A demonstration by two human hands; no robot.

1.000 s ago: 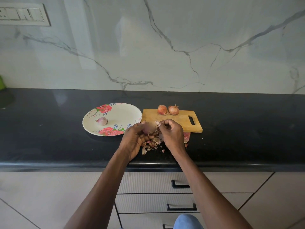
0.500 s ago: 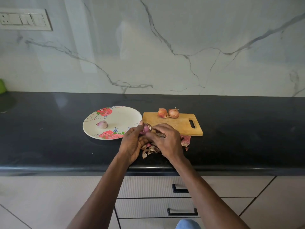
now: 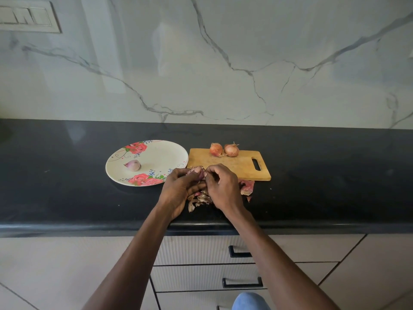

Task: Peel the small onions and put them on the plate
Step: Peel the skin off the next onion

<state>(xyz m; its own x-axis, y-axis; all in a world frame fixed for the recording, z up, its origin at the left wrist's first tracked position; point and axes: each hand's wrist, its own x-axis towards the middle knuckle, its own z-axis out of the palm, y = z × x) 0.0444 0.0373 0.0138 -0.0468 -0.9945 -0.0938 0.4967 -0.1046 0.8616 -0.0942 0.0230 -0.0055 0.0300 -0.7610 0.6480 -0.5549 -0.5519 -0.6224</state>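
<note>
My left hand (image 3: 178, 189) grips a small purple onion (image 3: 197, 172) just in front of the wooden cutting board (image 3: 237, 166). My right hand (image 3: 223, 186) pinches at the onion's skin from the right. One peeled onion (image 3: 133, 165) lies on the floral plate (image 3: 161, 153), left of the board. Two unpeeled onions (image 3: 224, 149) sit at the board's far edge. A heap of peels (image 3: 200, 199) lies on the black counter under my hands.
A larger reddish peel (image 3: 247, 187) lies by the board's near right corner. The black counter (image 3: 67, 175) runs left and right, backed by a marble wall. Drawers with black handles (image 3: 240, 253) are below the counter's front edge.
Both hands stay together on the onion, shifting slightly. My right hand's fingers have gone back to the onion's top after pulling skin.
</note>
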